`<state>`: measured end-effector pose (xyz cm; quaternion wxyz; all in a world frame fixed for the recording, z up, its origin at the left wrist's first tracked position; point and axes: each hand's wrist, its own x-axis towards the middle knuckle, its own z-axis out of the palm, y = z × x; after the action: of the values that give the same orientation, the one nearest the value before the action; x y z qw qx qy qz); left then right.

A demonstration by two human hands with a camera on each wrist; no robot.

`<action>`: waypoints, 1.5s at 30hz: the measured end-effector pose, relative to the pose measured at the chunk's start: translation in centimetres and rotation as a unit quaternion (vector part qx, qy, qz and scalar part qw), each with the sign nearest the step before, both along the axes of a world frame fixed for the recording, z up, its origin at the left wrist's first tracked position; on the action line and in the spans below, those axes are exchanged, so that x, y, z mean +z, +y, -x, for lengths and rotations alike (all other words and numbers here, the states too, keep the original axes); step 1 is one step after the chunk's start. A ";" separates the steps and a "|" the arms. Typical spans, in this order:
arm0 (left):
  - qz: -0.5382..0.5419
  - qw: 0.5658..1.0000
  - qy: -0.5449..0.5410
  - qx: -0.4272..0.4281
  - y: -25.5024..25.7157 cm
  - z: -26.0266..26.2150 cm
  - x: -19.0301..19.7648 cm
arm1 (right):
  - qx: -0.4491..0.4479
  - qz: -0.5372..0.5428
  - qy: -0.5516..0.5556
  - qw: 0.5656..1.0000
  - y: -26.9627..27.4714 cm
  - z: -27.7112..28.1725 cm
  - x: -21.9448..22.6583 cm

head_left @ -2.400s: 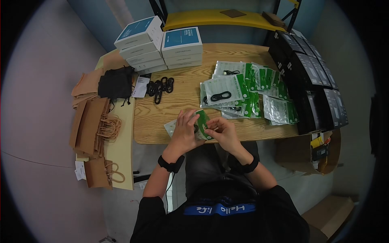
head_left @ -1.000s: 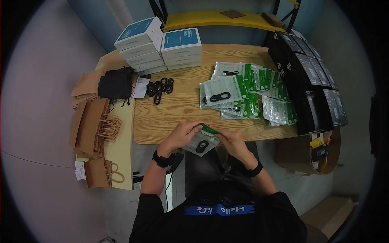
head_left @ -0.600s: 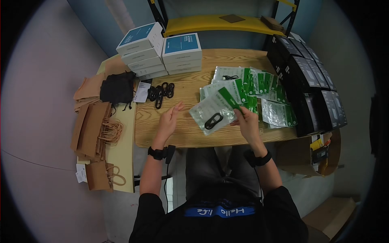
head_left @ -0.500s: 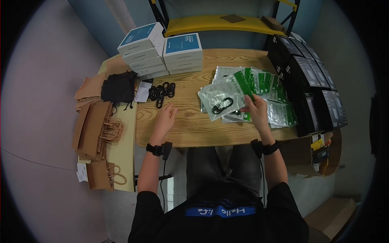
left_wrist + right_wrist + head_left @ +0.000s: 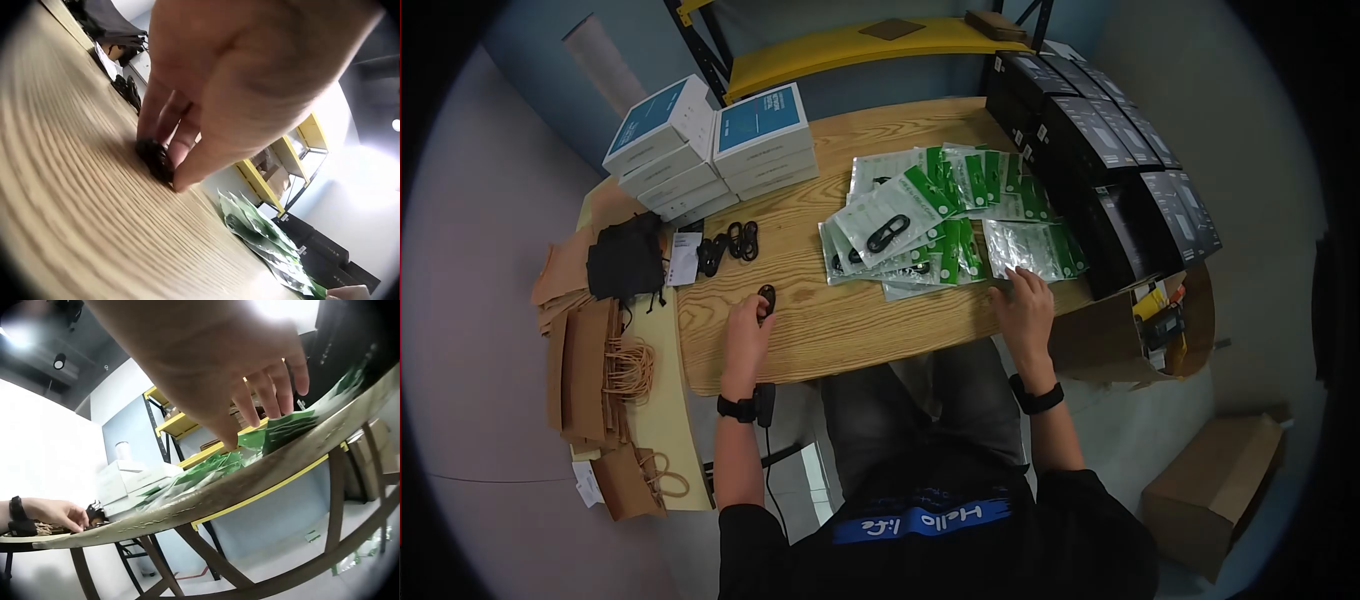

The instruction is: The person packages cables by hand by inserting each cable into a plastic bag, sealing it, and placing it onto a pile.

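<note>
While the left hand (image 5: 745, 345) pinches a coiled black cable (image 5: 768, 298) between thumb and fingers, down at the worktop (image 5: 830, 330), the right hand (image 5: 1027, 320) reaches over the near edge with its fingers lightly spread. Whether those fingertips touch the flat clear bags (image 5: 1022, 248) just beyond them, I cannot tell.

The cable lies well to the left of those bags, its long axis running roughly away from the person, though the fingers hide part of it. Of the two hands, the left is by far the nearer to the cable, and the right is nearer to the flat bags. Between these two places, and a little farther out, sits the pile of bags with cables inside (image 5: 910, 215); more coiled cables (image 5: 730, 243) lie beyond the left hand, slightly to its left.

As for writing, the shirt (image 5: 920, 522) reads "Hello life", upside down from this view. The green bands on the bags, the blue-topped white boxes (image 5: 765, 145) and the black boxes (image 5: 1115, 225) all carry print, too small or blurred to read, so no brand can be made out.
</note>
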<state>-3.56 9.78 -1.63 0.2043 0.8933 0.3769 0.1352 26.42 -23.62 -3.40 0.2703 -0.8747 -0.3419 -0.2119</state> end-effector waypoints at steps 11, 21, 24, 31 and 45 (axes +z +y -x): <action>-0.068 0.991 -0.067 -0.093 -4.8 -2.0 -1.4 | 0.017 0.005 -0.096 0.995 0.4 -2.0 -0.9; 0.064 0.988 -0.142 0.012 -5.3 -0.4 0.7 | 0.329 -0.085 -0.156 0.928 3.9 10.3 2.7; 0.047 0.969 -0.240 0.031 -6.9 -0.8 2.6 | 0.397 -0.047 -0.095 0.912 7.4 13.5 0.0; 0.132 0.968 -0.184 -0.107 -9.3 -1.0 1.4 | 0.394 -0.127 0.291 0.862 9.6 15.3 0.5; 0.112 0.953 -0.138 -0.245 -11.4 -6.6 0.8 | 0.227 -0.278 0.618 0.699 6.5 9.4 -2.1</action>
<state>3.02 -1.59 -0.83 0.3797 0.9021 0.1276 0.1604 16.98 -17.09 -5.49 0.6920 -0.5894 -0.2116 0.3592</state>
